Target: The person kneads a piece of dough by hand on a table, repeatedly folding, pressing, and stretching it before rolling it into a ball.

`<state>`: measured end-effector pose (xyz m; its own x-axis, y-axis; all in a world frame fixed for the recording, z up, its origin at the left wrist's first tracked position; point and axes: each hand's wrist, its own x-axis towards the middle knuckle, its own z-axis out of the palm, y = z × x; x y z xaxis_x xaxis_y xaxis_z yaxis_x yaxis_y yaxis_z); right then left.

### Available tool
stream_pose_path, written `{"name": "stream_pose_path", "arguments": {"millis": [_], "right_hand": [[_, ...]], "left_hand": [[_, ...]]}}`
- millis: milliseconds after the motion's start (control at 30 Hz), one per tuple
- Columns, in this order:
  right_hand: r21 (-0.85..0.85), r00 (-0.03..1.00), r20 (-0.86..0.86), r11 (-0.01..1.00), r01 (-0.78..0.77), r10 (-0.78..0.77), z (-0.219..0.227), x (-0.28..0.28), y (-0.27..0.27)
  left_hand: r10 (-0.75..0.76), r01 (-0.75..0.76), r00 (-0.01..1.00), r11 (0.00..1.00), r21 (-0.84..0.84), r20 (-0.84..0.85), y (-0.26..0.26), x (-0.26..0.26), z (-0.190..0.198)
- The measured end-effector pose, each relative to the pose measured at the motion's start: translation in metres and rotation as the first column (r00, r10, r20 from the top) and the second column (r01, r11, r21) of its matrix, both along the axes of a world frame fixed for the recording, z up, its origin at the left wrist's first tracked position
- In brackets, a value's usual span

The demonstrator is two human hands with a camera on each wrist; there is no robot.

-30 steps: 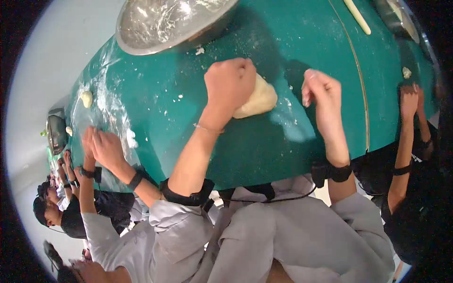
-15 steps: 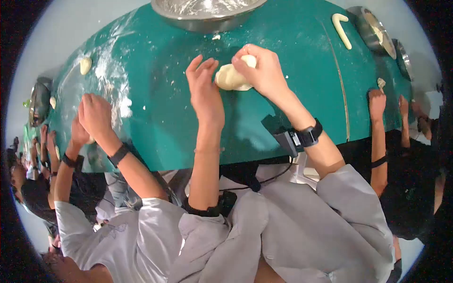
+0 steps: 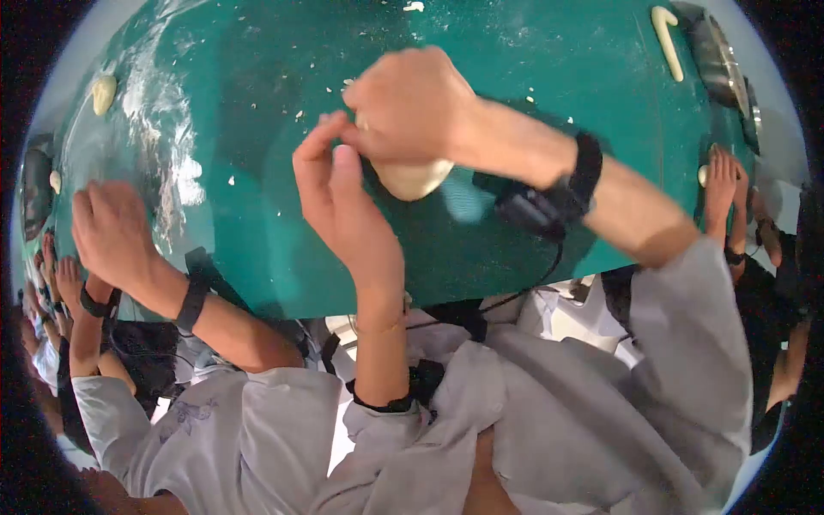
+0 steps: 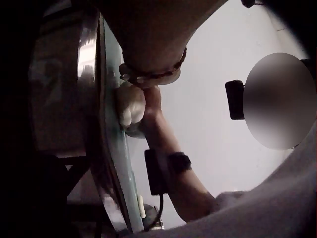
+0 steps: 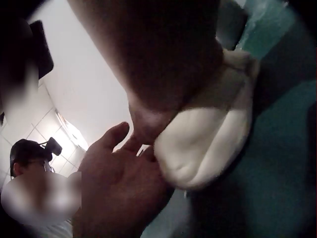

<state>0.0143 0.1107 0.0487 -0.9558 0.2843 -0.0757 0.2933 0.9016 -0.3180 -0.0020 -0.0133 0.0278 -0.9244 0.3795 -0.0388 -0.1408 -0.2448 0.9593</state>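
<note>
A pale lump of dough (image 3: 414,178) lies on the green table under my right hand (image 3: 416,103), its upper part covered by that hand. My right fingers are bent down over the dough's far side and grip it, mostly hidden behind the back of the hand. To the left, my left hand (image 3: 348,193) is held with thumb raised and fingers loosely bent, fingertips right by the right hand. The right wrist view has the smooth, creased dough (image 5: 205,144) with the left hand (image 5: 124,183) beside it. From the left wrist, the dough (image 4: 131,104) shows against the right hand (image 4: 154,101).
Flour (image 3: 163,120) is spread over the table's left part, near a small dough piece (image 3: 104,94). A bent dough strip (image 3: 667,45) lies at the far right beside a metal bowl (image 3: 719,60). Another person's hand (image 3: 116,232) is close on the left; more people sit both sides.
The right hand first hung apart at the right while the left pressed the dough; then it took the dough. Now it bears down over it, nearer the body, with the left hand alongside.
</note>
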Motion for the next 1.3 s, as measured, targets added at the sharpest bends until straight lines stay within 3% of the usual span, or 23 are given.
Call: {"name": "stream_pose_path", "arguments": {"millis": [67, 200, 233, 333, 433, 533, 567, 667, 700, 767, 800, 867, 1033, 1133, 1300], "right_hand": [[0.042, 0.99, -0.137, 0.999, -0.011, 0.017, -0.012, -0.018, 0.018], [0.115, 0.857, -0.516, 0.992, 0.048, 0.019, -0.031, -0.027, 0.036], [0.086, 0.828, -0.556, 0.987, 0.139, -0.068, -0.036, -0.029, 0.038], [-0.398, 0.489, -0.694, 0.848, 0.35, -0.528, -0.033, -0.012, 0.035], [-0.738, 0.277, -0.598, 0.652, 0.175, -0.752, -0.042, 0.027, 0.017], [-0.778, 0.322, -0.602, 0.627, -0.035, -0.73, -0.036, 0.072, -0.003], [-0.8, 0.388, -0.573, 0.595, -0.073, -0.722, -0.032, 0.089, -0.006], [-0.94, 0.633, -0.313, 0.327, -0.099, -0.708, -0.02, 0.134, -0.011], [-0.861, 0.488, -0.506, 0.454, -0.23, -0.711, -0.046, 0.134, -0.003], [-0.922, 0.39, -0.215, 0.053, -0.384, -0.895, -0.036, 0.139, 0.0], [-0.875, 0.362, -0.035, -0.147, -0.462, -0.932, -0.028, 0.14, 0.003], [-0.886, 0.377, -0.126, -0.066, -0.458, -0.918, -0.017, 0.141, 0.014], [-0.894, 0.386, -0.222, 0.029, -0.448, -0.895, 0.002, 0.13, 0.037], [-0.934, 0.332, -0.284, 0.182, -0.308, -0.9, 0.005, 0.126, 0.038], [-0.846, 0.412, -0.436, 0.521, 0.117, -0.8, -0.007, 0.109, 0.041]], "left_hand": [[0.064, -0.065, 0.996, 0.998, -0.015, -0.059, 0.014, 0.001, 0.013], [-0.179, 0.122, 0.967, 0.951, -0.284, -0.184, 0.034, -0.035, 0.008], [-0.244, 0.148, 0.944, 0.916, -0.372, -0.224, 0.049, -0.048, 0.005], [-0.461, 0.232, 0.824, 0.804, -0.548, -0.328, 0.096, -0.074, 0.015], [-0.64, 0.17, 0.689, 0.598, -0.783, -0.34, 0.098, -0.041, 0.038], [-0.716, 0.171, 0.621, 0.521, -0.836, -0.319, 0.073, -0.008, 0.042], [-0.797, 0.086, 0.43, 0.503, -0.86, -0.423, 0.063, -0.003, 0.027], [-0.752, 0.077, 0.299, 0.632, -0.771, -0.587, 0.032, 0.04, 0.029], [-0.663, -0.043, 0.245, 0.721, -0.691, -0.707, 0.033, 0.048, 0.021], [-0.46, -0.263, 0.095, 0.844, -0.468, -0.883, 0.031, 0.058, -0.001], [-0.442, -0.263, 0.106, 0.851, -0.454, -0.891, 0.032, 0.057, -0.004], [-0.411, -0.257, 0.117, 0.867, -0.428, -0.904, 0.039, 0.051, -0.008], [-0.618, -0.253, 0.319, 0.674, -0.693, -0.718, 0.074, 0.034, 0.0], [-0.607, -0.197, 0.43, 0.659, -0.726, -0.668, 0.109, 0.014, -0.001], [-0.396, -0.202, 0.698, 0.691, -0.695, -0.596, 0.15, -0.012, 0.001]]}}
